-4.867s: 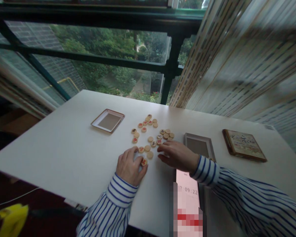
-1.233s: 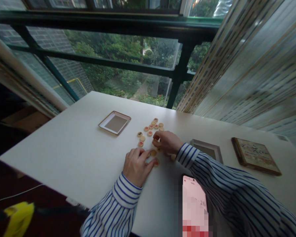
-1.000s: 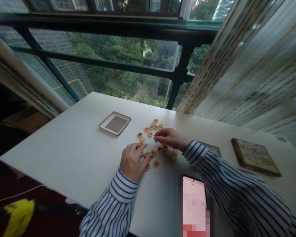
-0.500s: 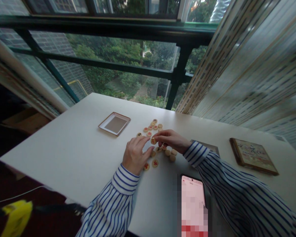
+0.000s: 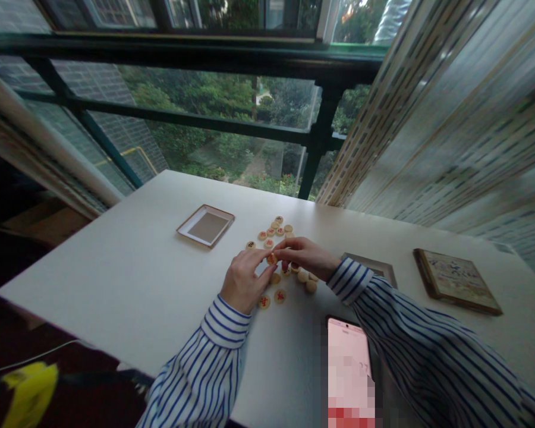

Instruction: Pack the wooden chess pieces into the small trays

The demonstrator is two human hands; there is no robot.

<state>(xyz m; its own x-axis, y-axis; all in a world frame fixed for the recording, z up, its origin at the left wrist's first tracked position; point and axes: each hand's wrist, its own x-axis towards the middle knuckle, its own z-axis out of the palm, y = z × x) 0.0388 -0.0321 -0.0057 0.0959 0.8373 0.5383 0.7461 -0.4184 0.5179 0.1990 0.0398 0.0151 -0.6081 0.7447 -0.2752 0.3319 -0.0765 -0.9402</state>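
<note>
Between my two hands is a round wooden Chinese chess piece [image 5: 271, 259] with a red character facing up. My left hand [image 5: 242, 279] has it between thumb and fingertips, from the left side. From the right, the fingertips of my right hand [image 5: 310, 257] pinch the same piece. Below the hands lie two red-marked pieces, one [image 5: 280, 296] beside the other [image 5: 264, 302]. Several more pieces, red-marked, dark-marked or blank side up, are spread beyond my fingers, such as a red one [image 5: 262, 235]. Blank-looking pieces [image 5: 311, 286] sit under my right wrist, partly covered.
An open shallow box lid or tray [image 5: 205, 226] rests on the white table [image 5: 129, 255] at the left. A grey tray [image 5: 377, 268] is partly behind my right sleeve. Farther right lies a decorated flat box [image 5: 457, 280]. A phone [image 5: 348, 345] lies in front.
My right hand has moved slightly left with the piece, bringing it between my left thumb and fingers. Its red character now faces up more clearly.
</note>
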